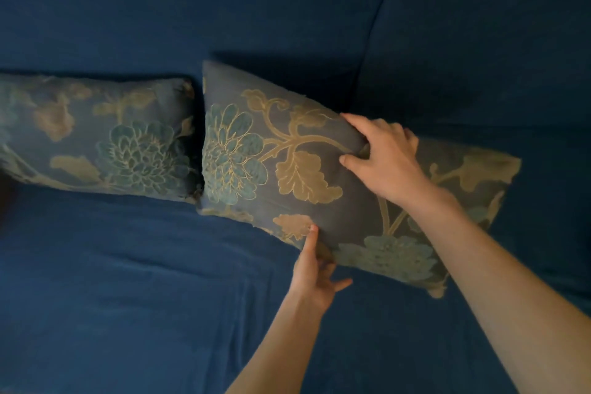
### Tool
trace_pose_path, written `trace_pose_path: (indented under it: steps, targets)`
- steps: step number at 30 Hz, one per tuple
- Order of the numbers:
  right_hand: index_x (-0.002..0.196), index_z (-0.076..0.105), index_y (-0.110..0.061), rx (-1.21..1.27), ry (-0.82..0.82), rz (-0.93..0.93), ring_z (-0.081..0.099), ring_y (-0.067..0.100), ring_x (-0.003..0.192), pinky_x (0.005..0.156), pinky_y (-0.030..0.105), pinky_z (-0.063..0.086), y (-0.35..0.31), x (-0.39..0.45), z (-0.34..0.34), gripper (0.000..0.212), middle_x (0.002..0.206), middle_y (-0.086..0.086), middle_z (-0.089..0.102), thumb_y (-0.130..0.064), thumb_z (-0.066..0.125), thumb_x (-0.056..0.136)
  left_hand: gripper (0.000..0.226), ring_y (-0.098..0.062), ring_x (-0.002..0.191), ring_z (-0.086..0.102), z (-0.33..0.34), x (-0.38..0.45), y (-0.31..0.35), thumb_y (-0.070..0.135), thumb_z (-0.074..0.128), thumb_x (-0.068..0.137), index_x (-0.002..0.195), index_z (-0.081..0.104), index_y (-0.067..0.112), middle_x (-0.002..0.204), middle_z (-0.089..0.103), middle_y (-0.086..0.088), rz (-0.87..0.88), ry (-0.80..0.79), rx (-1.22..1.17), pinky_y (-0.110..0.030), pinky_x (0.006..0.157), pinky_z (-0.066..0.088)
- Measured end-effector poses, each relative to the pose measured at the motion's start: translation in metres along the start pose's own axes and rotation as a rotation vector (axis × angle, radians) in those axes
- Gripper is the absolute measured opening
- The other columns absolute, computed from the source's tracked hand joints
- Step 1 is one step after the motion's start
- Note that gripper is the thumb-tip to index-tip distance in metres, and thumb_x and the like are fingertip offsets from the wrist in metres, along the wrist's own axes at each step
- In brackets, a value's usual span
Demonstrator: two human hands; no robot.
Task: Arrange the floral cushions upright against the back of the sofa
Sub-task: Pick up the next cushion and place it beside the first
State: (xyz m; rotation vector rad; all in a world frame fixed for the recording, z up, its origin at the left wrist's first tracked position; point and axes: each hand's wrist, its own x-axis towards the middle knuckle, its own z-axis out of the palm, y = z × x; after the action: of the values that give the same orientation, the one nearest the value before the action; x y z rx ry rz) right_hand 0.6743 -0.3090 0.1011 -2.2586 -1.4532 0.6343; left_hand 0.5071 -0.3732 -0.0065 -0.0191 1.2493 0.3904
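We grip the second cushion with both hands' fingers, apparently mid-straightening; next we should square it against the sofa back.

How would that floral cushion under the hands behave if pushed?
Probably soft: the right hand dents the blue-grey floral fabric cushion along its top edge. Likely light, since the left hand props its lower edge with fingertips. It sits skewed on the blue sofa, so it may flop.
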Motion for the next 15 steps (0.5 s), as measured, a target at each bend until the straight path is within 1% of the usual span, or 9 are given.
trace_pose_path:
  steps: [4, 7, 10, 13, 15]
  targets:
    - [0.143, 0.038, -0.040, -0.061, -0.044, -0.076, 0.040, 0.033, 0.125, 0.112, 0.055, 0.013, -0.007, 0.032, 0.002, 0.062, 0.132, 0.006, 0.054, -0.032, 0.064, 0.087, 0.048, -0.031, 0.118, 0.057, 0.015, 0.015, 0.007, 0.051, 0.066, 0.082, 0.120, 0.055, 0.022, 0.128, 0.059, -0.010, -0.001, -0.060, -0.038, -0.069, 0.101, 0.035]
    - [0.143, 0.039, -0.040, -0.102, -0.059, -0.097, 0.039, 0.033, 0.125, 0.112, 0.054, 0.011, -0.012, 0.052, 0.003, 0.062, 0.132, 0.007, 0.054, -0.031, 0.064, 0.087, 0.038, -0.031, 0.115, 0.059, 0.022, 0.028, 0.015, 0.051, 0.064, 0.084, 0.109, 0.057, 0.025, 0.121, 0.060, -0.009, -0.004, -0.091, -0.053, -0.068, 0.101, 0.036]
    - [0.143, 0.039, -0.040, -0.143, -0.073, -0.107, 0.039, 0.032, 0.126, 0.112, 0.054, 0.010, -0.013, 0.064, 0.005, 0.061, 0.133, 0.007, 0.054, -0.030, 0.063, 0.088, 0.036, -0.031, 0.113, 0.060, 0.026, 0.038, 0.021, 0.052, 0.064, 0.083, 0.105, 0.056, 0.024, 0.117, 0.060, -0.009, -0.025, -0.113, -0.045, -0.068, 0.102, 0.035]
    - [0.143, 0.039, -0.040, -0.159, -0.083, -0.110, 0.038, 0.032, 0.127, 0.113, 0.054, 0.010, -0.013, 0.075, 0.007, 0.061, 0.134, 0.007, 0.053, -0.030, 0.063, 0.088, 0.042, -0.031, 0.113, 0.060, 0.030, 0.047, 0.028, 0.053, 0.065, 0.082, 0.109, 0.055, 0.023, 0.119, 0.059, -0.010, -0.040, -0.119, -0.028, -0.068, 0.102, 0.035]
    - [0.143, 0.039, -0.040, -0.156, -0.087, -0.101, 0.037, 0.032, 0.128, 0.113, 0.055, 0.010, -0.012, 0.081, 0.008, 0.062, 0.136, 0.007, 0.052, -0.029, 0.064, 0.088, 0.051, -0.032, 0.117, 0.058, 0.032, 0.053, 0.033, 0.053, 0.064, 0.082, 0.120, 0.051, 0.022, 0.129, 0.056, -0.011, -0.047, -0.125, -0.021, -0.067, 0.102, 0.035]
